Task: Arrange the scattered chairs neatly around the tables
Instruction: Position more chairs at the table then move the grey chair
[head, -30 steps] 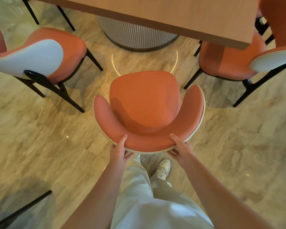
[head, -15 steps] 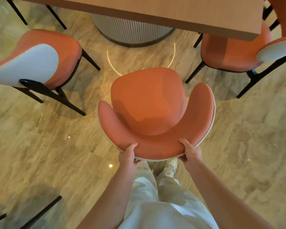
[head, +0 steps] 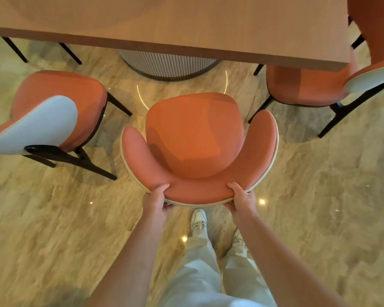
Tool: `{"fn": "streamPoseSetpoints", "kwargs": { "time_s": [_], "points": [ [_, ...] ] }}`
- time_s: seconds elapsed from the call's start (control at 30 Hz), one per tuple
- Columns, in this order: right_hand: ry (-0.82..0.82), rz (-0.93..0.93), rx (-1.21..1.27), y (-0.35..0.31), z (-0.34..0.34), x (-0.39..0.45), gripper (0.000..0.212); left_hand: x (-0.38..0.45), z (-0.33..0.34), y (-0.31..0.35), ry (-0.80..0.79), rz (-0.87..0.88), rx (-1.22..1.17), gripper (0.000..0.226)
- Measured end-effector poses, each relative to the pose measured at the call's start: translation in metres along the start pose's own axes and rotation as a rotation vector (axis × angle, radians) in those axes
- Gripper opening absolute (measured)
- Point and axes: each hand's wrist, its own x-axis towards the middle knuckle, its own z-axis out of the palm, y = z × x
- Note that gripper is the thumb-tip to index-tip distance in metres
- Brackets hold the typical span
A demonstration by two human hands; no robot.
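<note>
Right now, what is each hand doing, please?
Left hand: closed, gripping the backrest rim of the middle chair.
Right hand: closed, gripping the same rim.

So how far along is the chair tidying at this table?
The right-hand chair looks done, its seat partly under the table. In hand: the left hand and right hand grip the middle chair, not yet under the table. Left: the left chair, angled away.
</note>
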Motion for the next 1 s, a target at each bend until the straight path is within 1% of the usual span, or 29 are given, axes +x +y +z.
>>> {"fn": "streamPoseSetpoints", "kwargs": {
  "time_s": [0.13, 0.23, 0.43, 0.57, 0.67, 0.8, 0.87, 0.93, 1.0],
  "points": [
    [-0.008, 0.008, 0.043, 0.006, 0.042, 0.003, 0.045, 0.025, -0.006, 0.044, -0.014, 0.026, 0.059, 0.038],
    [-0.004, 0.021, 0.055, 0.013, 0.061, 0.003, 0.052, 0.038, -0.012, 0.064, -0.015, 0.034, 0.105, 0.035],
    [0.013, 0.071, 0.037, 0.026, 0.076, 0.001, 0.054, 0.049, -0.023, 0.074, -0.029, 0.026, 0.126, 0.042],
    [-0.017, 0.067, 0.001, 0.025, 0.074, 0.002, 0.056, 0.046, -0.025, 0.070, -0.070, 0.063, 0.111, 0.044],
    [-0.073, 0.061, -0.051, 0.022, 0.067, 0.000, 0.051, 0.038, -0.031, 0.062, -0.102, 0.118, 0.083, 0.042],
    [-0.110, 0.074, -0.094, 0.016, 0.056, -0.003, 0.030, 0.025, -0.040, 0.051, -0.097, 0.174, 0.087, 0.034],
    [-0.111, 0.062, -0.108, 0.015, 0.054, -0.005, 0.023, 0.019, -0.044, 0.047, -0.081, 0.192, 0.091, 0.035],
    [-0.114, 0.049, -0.121, 0.016, 0.053, -0.008, 0.022, 0.016, -0.048, 0.043, -0.071, 0.204, 0.080, 0.041],
    [-0.119, 0.052, -0.143, 0.020, 0.050, -0.011, 0.028, 0.010, -0.053, 0.037, -0.076, 0.212, 0.068, 0.043]
  ]
}}
